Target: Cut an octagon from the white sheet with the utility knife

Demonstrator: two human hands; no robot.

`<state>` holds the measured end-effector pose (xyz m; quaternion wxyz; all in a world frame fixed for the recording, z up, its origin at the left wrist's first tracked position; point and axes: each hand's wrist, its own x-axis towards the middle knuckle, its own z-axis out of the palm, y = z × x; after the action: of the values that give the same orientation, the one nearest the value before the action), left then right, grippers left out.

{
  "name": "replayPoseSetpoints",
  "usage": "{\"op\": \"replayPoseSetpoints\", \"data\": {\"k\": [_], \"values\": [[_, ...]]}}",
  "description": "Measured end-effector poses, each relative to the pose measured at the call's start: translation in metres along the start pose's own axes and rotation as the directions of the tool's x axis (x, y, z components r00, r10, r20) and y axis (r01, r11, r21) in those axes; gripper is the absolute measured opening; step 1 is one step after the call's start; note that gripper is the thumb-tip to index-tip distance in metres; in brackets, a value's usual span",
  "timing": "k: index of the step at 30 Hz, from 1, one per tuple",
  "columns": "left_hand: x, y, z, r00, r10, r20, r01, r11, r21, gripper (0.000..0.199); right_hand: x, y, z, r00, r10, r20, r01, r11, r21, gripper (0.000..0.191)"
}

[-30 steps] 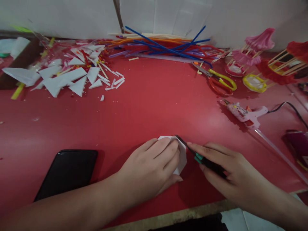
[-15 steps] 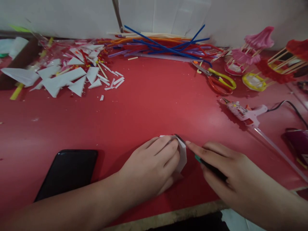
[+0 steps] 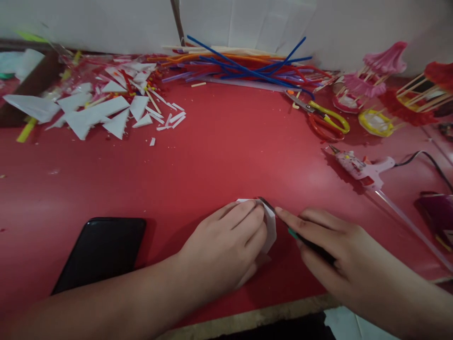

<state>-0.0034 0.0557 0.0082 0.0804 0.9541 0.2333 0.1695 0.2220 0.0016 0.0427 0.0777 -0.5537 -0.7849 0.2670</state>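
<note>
My left hand [image 3: 226, 241] is pressed down over a small white many-sided piece [image 3: 271, 232], its fingers together and hiding most of it. The right edge of the piece shows past my fingertips. My right hand [image 3: 336, 255] is closed round a dark craft knife [image 3: 314, 248] with a green part, the index finger stretched along it. The blade lies at the upper right edge of the white piece, close to my left fingertips.
A black phone [image 3: 101, 252] lies left of my left forearm. White scraps [image 3: 95, 113] and pipe cleaners [image 3: 244, 68] are at the back. Scissors [image 3: 320, 115], a glue gun [image 3: 364, 170] and pink [image 3: 368, 80] and red [image 3: 410, 104] stick models stand right, on the red table [image 3: 212, 156].
The whole view has shifted slightly, so most things appear a little further right. Both hands keep nearly the same pose around the white piece and the knife.
</note>
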Motion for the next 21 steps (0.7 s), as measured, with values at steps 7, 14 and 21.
{"op": "replayPoseSetpoints", "data": {"k": [7, 14, 21], "values": [[0.0001, -0.0003, 0.0003, 1.000, 0.019, -0.020, -0.018, 1.000, 0.020, 0.044, 0.0012, 0.0006, 0.0021, 1.000, -0.004, -0.004, 0.004, 1.000, 0.022, 0.061], [0.0010, -0.0010, -0.0001, 0.999, 0.026, -0.027, -0.025, 1.000, 0.018, 0.046, 0.0020, 0.0019, 0.0018, 1.000, -0.010, -0.005, 0.011, 0.999, 0.035, 0.059], [0.0010, -0.0015, 0.0006, 0.999, 0.027, -0.021, -0.027, 0.999, 0.024, 0.046, 0.0035, 0.0001, 0.0008, 1.000, -0.011, 0.001, 0.011, 1.000, 0.012, 0.060]]}}
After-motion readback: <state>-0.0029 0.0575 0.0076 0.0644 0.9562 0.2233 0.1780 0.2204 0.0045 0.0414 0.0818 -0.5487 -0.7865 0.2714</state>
